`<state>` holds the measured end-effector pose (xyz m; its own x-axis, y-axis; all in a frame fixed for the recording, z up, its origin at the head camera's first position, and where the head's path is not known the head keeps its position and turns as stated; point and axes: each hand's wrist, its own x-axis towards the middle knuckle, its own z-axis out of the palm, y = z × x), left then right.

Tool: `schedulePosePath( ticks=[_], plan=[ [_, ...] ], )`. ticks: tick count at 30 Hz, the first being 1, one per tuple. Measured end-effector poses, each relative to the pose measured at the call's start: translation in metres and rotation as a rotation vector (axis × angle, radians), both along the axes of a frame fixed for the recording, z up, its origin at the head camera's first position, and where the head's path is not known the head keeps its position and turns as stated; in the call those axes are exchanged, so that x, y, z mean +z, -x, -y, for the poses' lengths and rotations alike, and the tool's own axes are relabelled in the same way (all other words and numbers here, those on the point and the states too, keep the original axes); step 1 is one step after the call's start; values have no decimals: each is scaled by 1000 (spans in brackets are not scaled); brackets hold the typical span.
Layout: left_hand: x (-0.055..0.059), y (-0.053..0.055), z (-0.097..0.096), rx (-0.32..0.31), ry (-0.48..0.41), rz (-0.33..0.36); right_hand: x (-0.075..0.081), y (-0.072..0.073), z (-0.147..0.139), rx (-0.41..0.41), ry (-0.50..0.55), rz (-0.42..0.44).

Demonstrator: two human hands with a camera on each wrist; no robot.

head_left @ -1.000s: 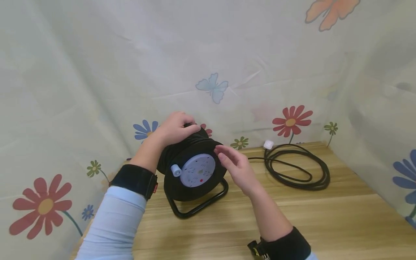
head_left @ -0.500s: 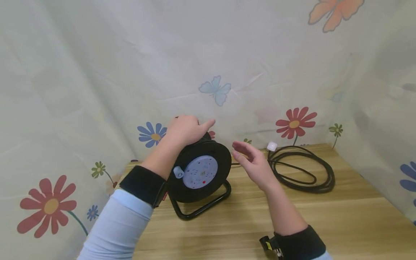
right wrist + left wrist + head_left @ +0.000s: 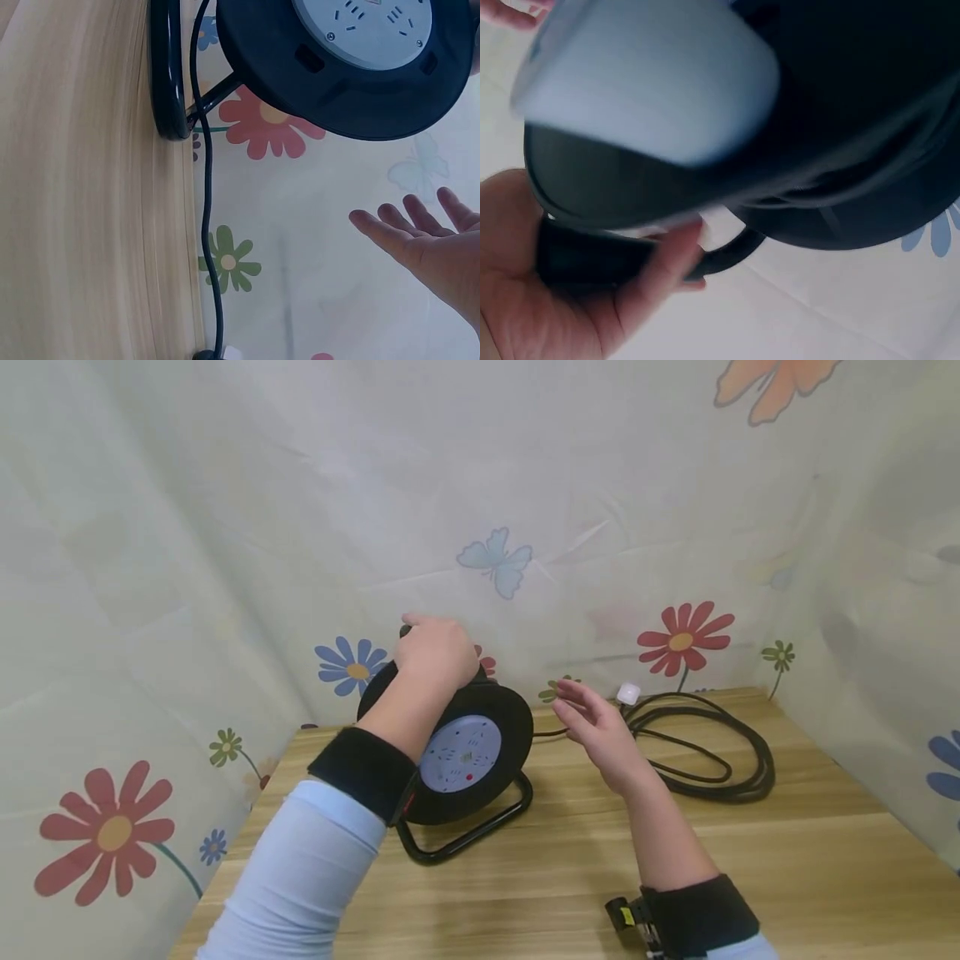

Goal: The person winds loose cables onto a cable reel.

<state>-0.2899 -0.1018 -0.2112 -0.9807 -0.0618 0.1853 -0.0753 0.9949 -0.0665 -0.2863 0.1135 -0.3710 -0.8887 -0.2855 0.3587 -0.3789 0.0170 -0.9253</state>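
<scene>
Black and pale blue, the extension cable reel [image 3: 459,758] sits left of centre on the wood-grain worktop [image 3: 562,881], its tubular stand [image 3: 472,836] appearing to rest there, its socket panel [image 3: 456,758] turned towards the person and its axle running roughly from 5 o'clock to 11 o'clock; the relation that counts, as I judge it, is the left hand [image 3: 437,652] on top, with the reel's body below it between 5 and 6 o'clock; in the left wrist view its fingers [image 3: 664,262] curl round the black carry handle [image 3: 592,251], whose length runs roughly from 9 o'clock to 3 o'clock, a pale cylindrical knob [image 3: 652,82] lying between 12 and 1 o'clock of it; whether that grip bears weight I cannot tell; the right hand [image 3: 597,731] holds nothing, its fingers extended and parted, just beyond the reel's rim between 2 and 3 o'clock of the socket panel; from there the handle lies at about 10 o'clock, so the left hand is the nearer; the coil of black cable [image 3: 761,768] lies near 3 o'clock of the right hand, the white plug [image 3: 628,693] between 1 and 2 o'clock.
</scene>
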Motion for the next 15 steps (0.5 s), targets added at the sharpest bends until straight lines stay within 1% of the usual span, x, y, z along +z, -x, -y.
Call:
schedulePosePath(
  ticks=[2,6,11,13,15],
  plan=[
    [1,0,2,-34,-9,7,0,0,0,3,3,5],
    [1,0,5,-90,-1,-3,-1,0,2,6,-5,23],
    [-3,-3,9,-114,13,-19,-3,-1,7,23,-21,30],
    [-3,-4,12,-123,17,-28,3,-7,10,32,-27,27],
    [-4,-2,14,-139,22,-40,3,-6,11,40,-25,26]
  ],
)
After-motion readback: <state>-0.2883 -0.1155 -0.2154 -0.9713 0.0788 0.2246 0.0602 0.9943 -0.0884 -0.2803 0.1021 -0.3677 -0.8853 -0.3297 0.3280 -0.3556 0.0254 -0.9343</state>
